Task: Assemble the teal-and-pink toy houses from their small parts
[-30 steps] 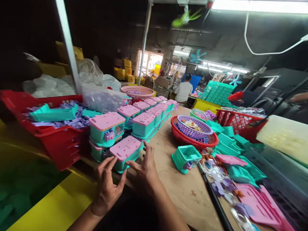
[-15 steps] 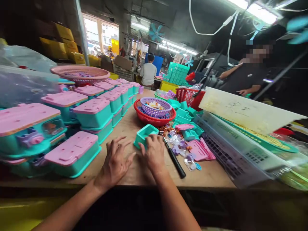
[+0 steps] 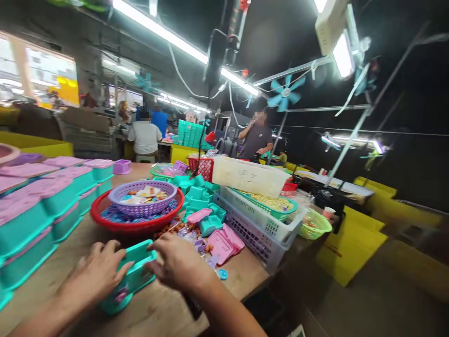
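Note:
An open teal plastic box (image 3: 140, 271) sits low over the tabletop between my hands. My left hand (image 3: 96, 271) grips its left end, thumb along the near side. My right hand (image 3: 177, 260) closes on its right end, with fingers over the rim. Near the box's lower left shows a small pink-purple part (image 3: 121, 295), slightly blurred. Under my right forearm lies a black handle (image 3: 192, 306), mostly hidden. Beyond my hands stands a red basin (image 3: 133, 227) of purple-blue pieces, with a purple basket (image 3: 143, 206) of small parts on top.
Stacked teal boxes with pink lids (image 3: 70, 187) line the left. Loose teal trays (image 3: 198, 196), pink lids (image 3: 224, 243) and small pieces lie right of the basin. Grey crates (image 3: 245, 234) flank the table's right edge. A person (image 3: 257, 135) stands beyond; another sits farther back.
The view has swung to the right. My left hand, earlier open beside the box, now holds its left end. My right hand stays on the box, now at its right end.

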The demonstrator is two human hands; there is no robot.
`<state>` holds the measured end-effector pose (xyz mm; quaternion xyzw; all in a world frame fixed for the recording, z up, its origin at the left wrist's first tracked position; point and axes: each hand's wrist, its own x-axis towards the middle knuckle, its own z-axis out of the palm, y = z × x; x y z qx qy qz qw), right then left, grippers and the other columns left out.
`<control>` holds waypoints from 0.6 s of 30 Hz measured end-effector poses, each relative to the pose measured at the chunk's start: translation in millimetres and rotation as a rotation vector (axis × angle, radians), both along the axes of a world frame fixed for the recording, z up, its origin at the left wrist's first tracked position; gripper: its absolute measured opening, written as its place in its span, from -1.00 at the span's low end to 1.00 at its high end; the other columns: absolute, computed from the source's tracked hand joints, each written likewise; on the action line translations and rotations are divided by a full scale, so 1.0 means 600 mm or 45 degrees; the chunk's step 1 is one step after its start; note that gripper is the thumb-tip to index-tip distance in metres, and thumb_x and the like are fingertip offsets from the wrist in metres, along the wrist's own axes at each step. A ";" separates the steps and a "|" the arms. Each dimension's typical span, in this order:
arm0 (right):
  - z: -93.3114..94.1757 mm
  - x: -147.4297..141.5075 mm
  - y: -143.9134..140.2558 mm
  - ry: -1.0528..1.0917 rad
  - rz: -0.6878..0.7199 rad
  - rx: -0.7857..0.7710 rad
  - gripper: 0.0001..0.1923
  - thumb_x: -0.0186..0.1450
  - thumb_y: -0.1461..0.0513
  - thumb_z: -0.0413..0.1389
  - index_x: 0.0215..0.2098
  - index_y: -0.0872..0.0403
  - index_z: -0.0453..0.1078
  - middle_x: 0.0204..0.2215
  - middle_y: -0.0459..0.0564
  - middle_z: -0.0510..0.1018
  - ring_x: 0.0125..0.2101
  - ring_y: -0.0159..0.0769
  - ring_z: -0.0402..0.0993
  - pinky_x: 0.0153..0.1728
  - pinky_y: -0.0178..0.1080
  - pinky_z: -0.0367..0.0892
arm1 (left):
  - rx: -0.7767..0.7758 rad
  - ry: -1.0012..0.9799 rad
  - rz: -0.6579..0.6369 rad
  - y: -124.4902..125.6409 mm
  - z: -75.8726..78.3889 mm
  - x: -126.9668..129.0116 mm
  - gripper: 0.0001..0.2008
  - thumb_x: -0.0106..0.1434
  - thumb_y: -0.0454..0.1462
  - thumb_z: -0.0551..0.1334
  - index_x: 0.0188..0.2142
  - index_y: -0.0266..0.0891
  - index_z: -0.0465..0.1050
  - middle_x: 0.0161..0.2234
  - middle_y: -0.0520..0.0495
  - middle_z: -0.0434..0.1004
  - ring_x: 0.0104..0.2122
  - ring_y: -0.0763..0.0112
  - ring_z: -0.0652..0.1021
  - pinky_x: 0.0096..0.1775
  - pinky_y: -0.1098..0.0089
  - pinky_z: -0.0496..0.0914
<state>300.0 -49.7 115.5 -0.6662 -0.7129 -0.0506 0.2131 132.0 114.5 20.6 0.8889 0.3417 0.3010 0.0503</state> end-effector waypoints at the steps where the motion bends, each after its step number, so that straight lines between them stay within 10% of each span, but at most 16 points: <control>1: 0.031 0.042 -0.012 0.029 -0.084 0.017 -0.76 0.29 0.07 0.14 -0.09 -0.13 0.49 -0.14 -0.22 0.61 -0.18 -0.40 0.53 -0.20 -0.42 0.36 | 0.131 0.143 0.063 -0.009 0.023 0.017 -0.60 0.14 -0.01 0.00 -0.43 -0.16 0.53 -0.27 -0.28 0.51 -0.23 -0.12 0.45 -0.33 -0.09 0.41; 5: 0.144 0.256 -0.086 0.103 -0.687 0.102 -0.71 0.40 0.26 -0.02 -0.02 0.02 0.48 -0.01 -0.02 0.57 0.03 -0.32 0.45 0.07 -0.34 0.26 | 0.260 0.382 -0.062 -0.069 0.135 0.126 -0.55 0.23 -0.02 -0.02 -0.22 -0.18 0.56 -0.18 -0.26 0.50 -0.18 -0.05 0.43 -0.25 0.04 0.40; 9: 0.185 0.442 -0.158 0.186 -1.041 -0.100 -0.76 0.39 0.25 0.04 -0.07 0.14 0.48 -0.04 0.12 0.55 0.01 -0.13 0.46 0.05 -0.13 0.33 | 0.047 0.292 -0.488 -0.123 0.222 0.291 -0.62 0.25 -0.08 0.09 -0.15 -0.24 0.55 -0.15 -0.25 0.51 -0.10 0.00 0.44 -0.04 0.04 0.35; 18: 0.144 0.549 -0.179 0.402 -1.009 -0.389 -0.67 0.37 0.10 0.12 0.02 0.12 0.38 -0.02 0.03 0.48 -0.11 -0.21 0.49 -0.11 -0.10 0.47 | -0.512 -0.078 -0.890 -0.193 0.265 0.560 -0.80 0.18 -0.24 0.20 -0.28 -0.23 0.58 -0.16 -0.17 0.61 -0.09 0.14 0.55 0.04 0.26 0.36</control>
